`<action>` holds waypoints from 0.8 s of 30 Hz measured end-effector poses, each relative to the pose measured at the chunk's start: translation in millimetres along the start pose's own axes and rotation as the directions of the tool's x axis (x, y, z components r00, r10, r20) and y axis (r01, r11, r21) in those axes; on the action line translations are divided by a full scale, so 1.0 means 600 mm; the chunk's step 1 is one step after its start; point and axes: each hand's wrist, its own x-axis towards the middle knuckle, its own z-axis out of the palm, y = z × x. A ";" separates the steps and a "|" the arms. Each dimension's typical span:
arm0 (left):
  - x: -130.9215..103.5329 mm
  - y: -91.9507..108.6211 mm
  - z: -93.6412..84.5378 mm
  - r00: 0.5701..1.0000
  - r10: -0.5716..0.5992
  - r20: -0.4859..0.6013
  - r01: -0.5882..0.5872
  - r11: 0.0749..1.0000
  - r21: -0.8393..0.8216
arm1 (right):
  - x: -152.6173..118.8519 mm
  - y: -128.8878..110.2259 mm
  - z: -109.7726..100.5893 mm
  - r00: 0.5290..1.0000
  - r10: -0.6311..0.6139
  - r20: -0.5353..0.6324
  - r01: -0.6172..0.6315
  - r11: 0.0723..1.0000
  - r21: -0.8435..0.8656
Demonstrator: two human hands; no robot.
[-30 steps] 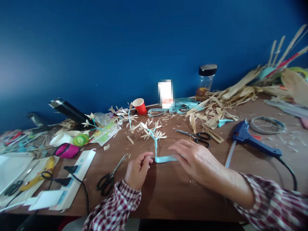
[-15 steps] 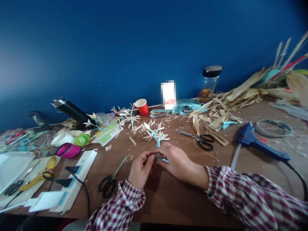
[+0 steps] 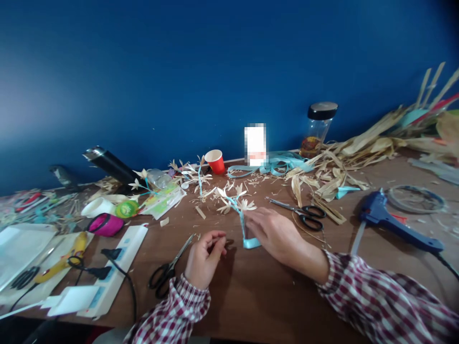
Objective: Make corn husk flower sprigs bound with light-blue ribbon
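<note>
A spray of pale dried-husk flowers [image 3: 236, 200] has a stem wrapped in light blue ribbon, which bends down toward me. From the stem's lower end the light blue ribbon [image 3: 251, 243] runs right, passing under my right hand [image 3: 278, 236]. That hand is closed on the ribbon, its fingers beside the stem; the grip itself is partly hidden by the palm. My left hand [image 3: 205, 258] is apart from the spray, to its left, with loosely bent fingers, a gap at the thumb and nothing visible in it. Black-handled scissors [image 3: 165, 272] lie just left of it.
Other scissors [image 3: 304, 213] lie beyond my right hand, and a blue glue gun [image 3: 398, 222] is at the right. A power strip [image 3: 122, 260] lies on the left. Behind are a red cup [image 3: 216, 163], a glass bottle [image 3: 317, 131] and heaped dried husks [image 3: 362, 143].
My left hand has let go of the stem and drawn away left and down. My right hand has shifted right, and more of the stem and ribbon shows.
</note>
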 end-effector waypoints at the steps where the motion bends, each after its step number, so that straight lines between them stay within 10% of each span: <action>1: -0.001 0.003 -0.005 1.000 0.009 -0.013 -0.008 1.000 0.010 | -0.002 0.001 -0.013 1.000 0.002 -0.010 -0.003 0.999 -0.032; 10: -0.009 0.024 -0.002 0.978 0.167 -0.125 -0.149 0.978 0.146 | -0.046 0.023 -0.093 0.984 0.111 -0.142 -0.104 0.993 0.050; 24: -0.014 0.100 0.126 0.926 0.374 0.057 -0.378 0.921 0.094 | -0.074 0.065 -0.051 0.985 0.073 -0.159 0.002 0.906 0.424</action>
